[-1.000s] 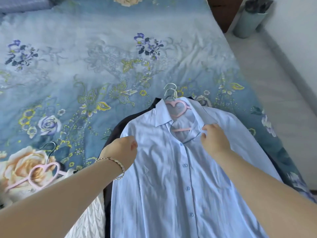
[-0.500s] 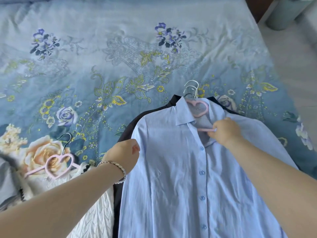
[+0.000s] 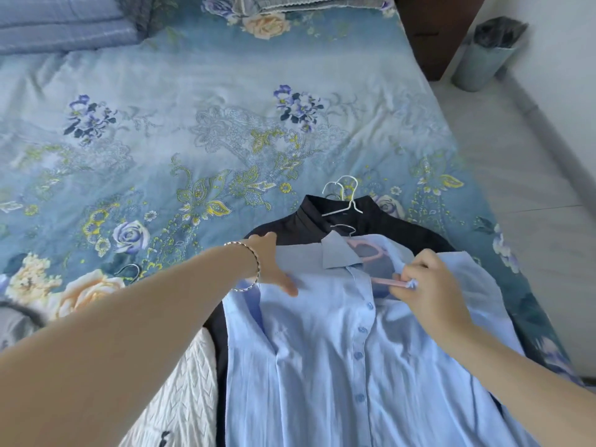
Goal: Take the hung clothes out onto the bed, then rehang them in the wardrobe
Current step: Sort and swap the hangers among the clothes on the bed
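A light blue button shirt [image 3: 322, 366] lies on the floral bed [image 3: 193, 140], on top of a dark shirt [image 3: 403, 227] that carries a white wire hanger [image 3: 343, 201]. Inside the blue shirt's collar sits a pink hanger [image 3: 367, 251]. My left hand [image 3: 271, 262] grips the blue shirt's left shoulder, thumb on top and fingers tucked under the cloth. My right hand [image 3: 429, 282] pinches the pink hanger's bar together with the shirt's open front edge.
A white knit garment [image 3: 180, 382] lies at the lower left, with another hanger's hook [image 3: 130, 271] and a grey garment [image 3: 13, 321] beyond it. Folded bedding [image 3: 64, 30] is at the bed's head. A wooden cabinet [image 3: 435, 30], a bin [image 3: 483, 62] and bare floor [image 3: 516, 188] are on the right.
The blue shirt has slid toward me, which uncovers the dark shirt's collar and the white hanger. My left hand moved onto the blue shirt's shoulder. My right hand kept its pinch on the pink hanger.
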Available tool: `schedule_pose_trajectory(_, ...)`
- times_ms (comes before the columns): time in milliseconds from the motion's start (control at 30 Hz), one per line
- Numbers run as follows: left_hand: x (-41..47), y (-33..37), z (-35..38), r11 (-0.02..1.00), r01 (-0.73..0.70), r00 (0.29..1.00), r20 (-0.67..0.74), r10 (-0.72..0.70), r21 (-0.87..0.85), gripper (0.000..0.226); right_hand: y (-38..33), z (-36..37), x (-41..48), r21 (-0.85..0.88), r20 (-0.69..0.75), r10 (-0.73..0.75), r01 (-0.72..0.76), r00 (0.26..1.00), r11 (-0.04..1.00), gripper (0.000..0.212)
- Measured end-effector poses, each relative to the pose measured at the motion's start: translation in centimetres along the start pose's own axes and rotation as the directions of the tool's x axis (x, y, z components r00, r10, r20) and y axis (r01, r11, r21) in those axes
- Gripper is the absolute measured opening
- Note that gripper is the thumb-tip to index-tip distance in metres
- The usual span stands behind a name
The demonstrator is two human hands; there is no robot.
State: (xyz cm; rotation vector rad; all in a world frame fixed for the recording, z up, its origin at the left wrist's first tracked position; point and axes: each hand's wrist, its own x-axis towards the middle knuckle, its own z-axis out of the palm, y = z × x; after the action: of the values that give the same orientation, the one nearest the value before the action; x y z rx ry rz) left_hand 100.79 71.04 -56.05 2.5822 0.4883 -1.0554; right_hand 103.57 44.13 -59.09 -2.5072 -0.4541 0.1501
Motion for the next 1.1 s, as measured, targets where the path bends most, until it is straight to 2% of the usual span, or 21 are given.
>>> schedule_pose_trajectory(67,-2.1,0.3,0.6,0.996,-0.052,0.978,-0.196,0.066,0.077,0.08,-0.4,-1.2,-1.8,-0.028,-0.034,0.011,-0.012,0.999,1.0,0.033)
schedule_pose_trajectory(100,-3.5,0.4,0.8,0.993,-0.076,0.942,-0.319,0.102,0.094,0.071,-0.7,-1.9,-2.6,-0.048,-0.053,0.004,-0.006,0.999,0.999,0.031)
schedule_pose_trajectory(167,-6.8,0.0,1.1,0.984,-0.145,0.824,-0.538,0.177,0.101,0.068,-1.9,-3.2,-4.1,-0.085,-0.077,-0.044,0.037,0.996,0.996,0.027)
schedule_pose_trajectory(233,-9.8,-1.2,1.4,0.967,-0.205,0.671,-0.698,0.25,0.149,0.072,-4.1,-5.0,-5.5,-0.099,-0.09,-0.136,0.127,0.987,0.987,0.028)
schedule_pose_trajectory(300,-12.9,-2.7,1.5,0.96,-0.222,0.549,-0.793,0.266,0.169,0.073,-6.9,-7.3,-7.1,-0.09,-0.086,-0.163,0.155,0.983,0.984,0.049)
schedule_pose_trajectory(333,-14.7,-3.3,1.5,0.96,-0.234,0.51,-0.821,0.257,0.156,0.072,-8.5,-8.6,-7.7,-0.101,-0.1,-0.159,0.149,0.982,0.984,0.06)
schedule_pose_trajectory(433,-20.4,-4.9,1.8,0.954,-0.267,0.388,-0.891,0.237,0.137,0.074,-14.2,-12.1,-9.1,-0.226,-0.252,-0.167,0.11,0.953,0.968,0.078)
schedule_pose_trajectory(467,-22.4,-5.4,1.9,0.953,-0.268,0.359,-0.903,0.235,0.142,0.071,-16.2,-13.3,-9.4,-0.242,-0.259,-0.149,0.085,0.954,0.966,0.079)
schedule_pose_trajectory(533,-26.4,-6.6,2.3,0.951,-0.283,0.33,-0.917,0.222,0.128,0.063,-20.5,-15.5,-10.5,-0.217,-0.173,-0.09,0.051,0.981,0.975,0.057)
schedule_pose_trajectory(600,-29.8,-8.1,2.6,0.951,-0.297,0.333,-0.924,0.186,0.084,0.063,-24.2,-17.3,-12.0,-0.118,-0.102,-0.004,-0.008,0.995,0.993,0.027)
schedule_pose_trajectory(667,-32.8,-9.6,2.7,0.949,-0.314,0.357,-0.923,0.146,0.028,0.073,-27.7,-18.8,-14.2,-0.101,-0.151,-0.004,-0.011,0.989,0.995,0.028)
schedule_pose_trajectory(700,-34.1,-10.4,2.7,0.94,-0.341,0.389,-0.915,0.111,-0.031,0.078,-29.5,-19.4,-15.3,-0.158,-0.188,-0.031,0.001,0.982,0.987,0.028)
schedule_pose_trajectory(733,-35.6,-11.1,2.4,0.915,-0.382,0.426,-0.903,0.053,-0.127,0.081,-31.3,-19.9,-16.3,-0.236,-0.223,-0.06,0.005,0.973,0.972,0.029)
schedule_pose_trajectory(800,-37.8,-13.1,1.7,0.798,-0.456,0.579,-0.812,-0.071,-0.395,0.082,-35.0,-21.1,-18.3,-0.317,-0.306,-0.118,0.016,0.945,0.948,0.031)
schedule_pose_trajectory(867,-39.9,-15.4,1.2,0.657,-0.474,0.706,-0.699,-0.115,-0.586,0.082,-38.4,-22.6,-20.2,-0.293,-0.378,-0.172,0.058,0.909,0.954,0.034)
schedule_pose_trajectory(900,-41.1,-16.5,0.9,0.601,-0.48,0.74,-0.663,-0.113,-0.639,0.076,-39.8,-23.3,-21.1,-0.281,-0.41,-0.196,0.081,0.891,0.956,0.036)
schedule_pose_trajectory(967,-43.7,-18.4,0.2,0.56,-0.496,0.772,-0.632,-0.066,-0.664,0.059,-42.3,-24.8,-22.8,-0.285,-0.456,-0.249,0.125,0.854,0.95,0.037)
schedule_pose_trajectory(1000,-44.9,-19.2,-0.2,0.582,-0.505,0.769,-0.639,-0.033,-0.638,0.056,-43.6,-25.4,-23.6,-0.301,-0.469,-0.283,0.15,0.836,0.942,0.037)
schedule_pose_trajectory(1100,-48.3,-21.1,-1.5,0.609,-0.48,0.783,-0.622,-0.027,-0.631,0.057,-47.2,-26.5,-26.3,-0.358,-0.459,-0.365,0.207,0.81,0.91,0.037)
